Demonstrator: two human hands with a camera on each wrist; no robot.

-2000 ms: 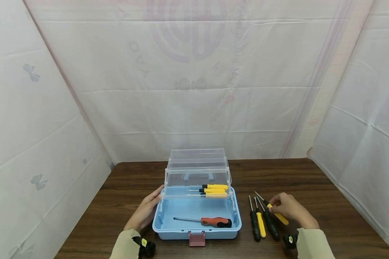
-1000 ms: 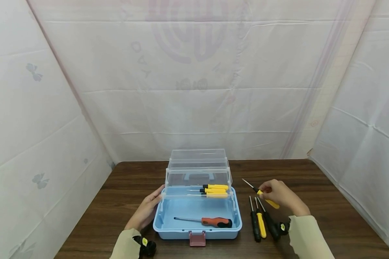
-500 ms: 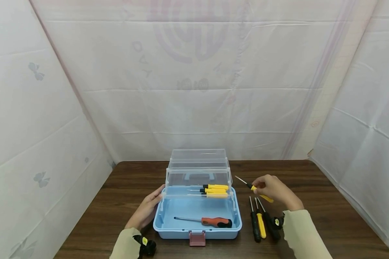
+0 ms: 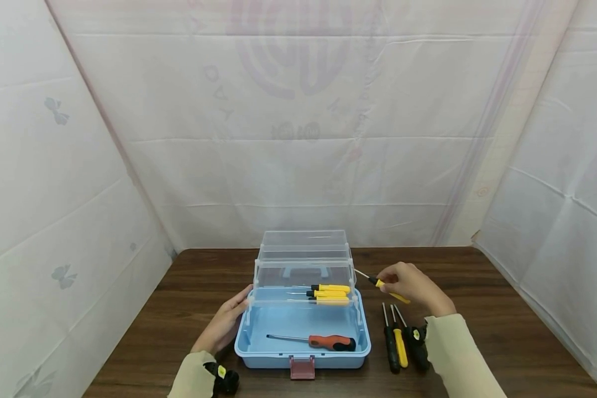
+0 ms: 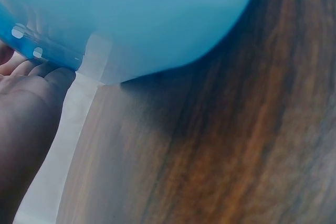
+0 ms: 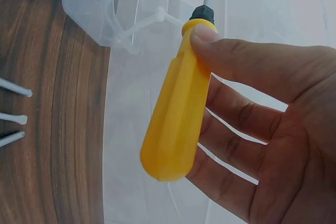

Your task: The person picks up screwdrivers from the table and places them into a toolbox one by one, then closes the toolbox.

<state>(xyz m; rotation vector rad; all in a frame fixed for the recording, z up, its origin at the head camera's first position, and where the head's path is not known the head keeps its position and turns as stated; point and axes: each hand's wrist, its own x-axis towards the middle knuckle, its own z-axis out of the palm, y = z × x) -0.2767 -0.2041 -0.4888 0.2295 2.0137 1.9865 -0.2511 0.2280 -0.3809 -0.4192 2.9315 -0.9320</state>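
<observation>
My right hand (image 4: 412, 283) pinches a yellow-handled screwdriver (image 6: 173, 114) between thumb and fingers, just under its black collar. Its thin metal shaft points left toward the clear upper tray (image 4: 304, 253) of the blue toolbox (image 4: 268, 362). The left hand (image 4: 224, 323) lies along the toolbox's left side, its fingers extended against the wall near the back corner. Inside the tray rest several yellow-handled screwdrivers (image 4: 330, 294). An orange-and-black screwdriver (image 4: 330, 342) lies on the toolbox floor.
Two black-handled screwdrivers (image 4: 392, 349) and a yellow-handled one between them lie on the wooden table (image 4: 199, 282) right of the toolbox. A pinkish latch (image 4: 302, 368) hangs at the toolbox's front. White sheeting (image 4: 298, 166) surrounds the table on three sides.
The right hand has lifted the yellow-handled screwdriver from beside the others on the table and carried it left and back toward the tray. The left hand has stayed at the toolbox.
</observation>
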